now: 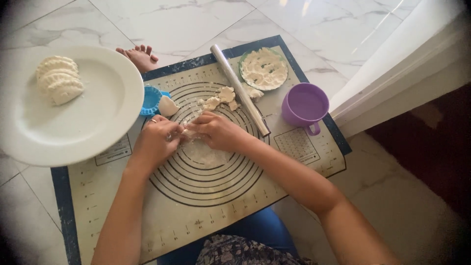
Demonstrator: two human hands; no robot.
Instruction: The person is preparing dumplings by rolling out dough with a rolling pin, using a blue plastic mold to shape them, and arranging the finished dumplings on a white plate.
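Observation:
My left hand [158, 139] and my right hand [216, 130] meet over the middle of a cream baking mat [206, 206] printed with dark rings. Both pinch a small piece of pale dough [188, 132] between the fingertips. A thin flat sheet of dough [208, 156] lies on the mat just below the hands. Dough scraps [219, 98] sit beyond the hands, near a metal rolling pin [239, 89] lying diagonally. A blue dumpling press [150, 100] with a folded piece of dough beside it lies left of the scraps.
A large white plate [98, 118] at the left carries several crimped dumplings [58, 78]. A green bowl of filling [264, 68] and a purple cup [304, 107] stand at the mat's far right. A bare foot [140, 56] rests on the marble floor beyond.

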